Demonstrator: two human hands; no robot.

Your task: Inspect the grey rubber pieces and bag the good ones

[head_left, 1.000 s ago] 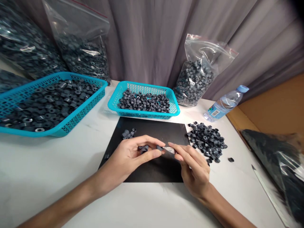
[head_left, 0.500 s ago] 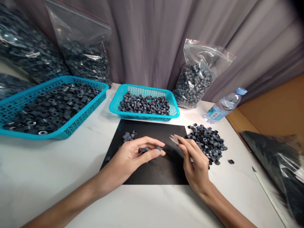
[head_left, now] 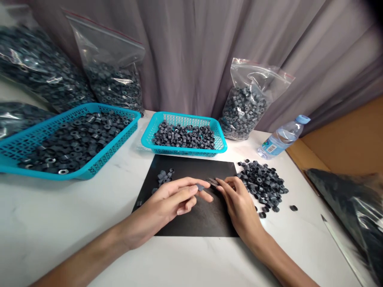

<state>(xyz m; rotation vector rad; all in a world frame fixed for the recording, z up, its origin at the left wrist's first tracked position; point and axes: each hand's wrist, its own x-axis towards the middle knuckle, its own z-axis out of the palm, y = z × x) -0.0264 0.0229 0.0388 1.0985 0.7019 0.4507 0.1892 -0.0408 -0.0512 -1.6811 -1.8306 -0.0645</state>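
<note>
Carefully: grey part (head_left: 201, 187) to be steadied.
It is pinched in the left hand (head_left: 164, 201); just beside, the pointed tool (head_left: 212, 182) is gripped in the right hand (head_left: 241, 203), best kept clear of skin.

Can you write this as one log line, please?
Left hand: holds small dark-grey rounded piece | Right hand: holds slim pointed metallic tool | Below hands: flat black rectangular mat
</note>
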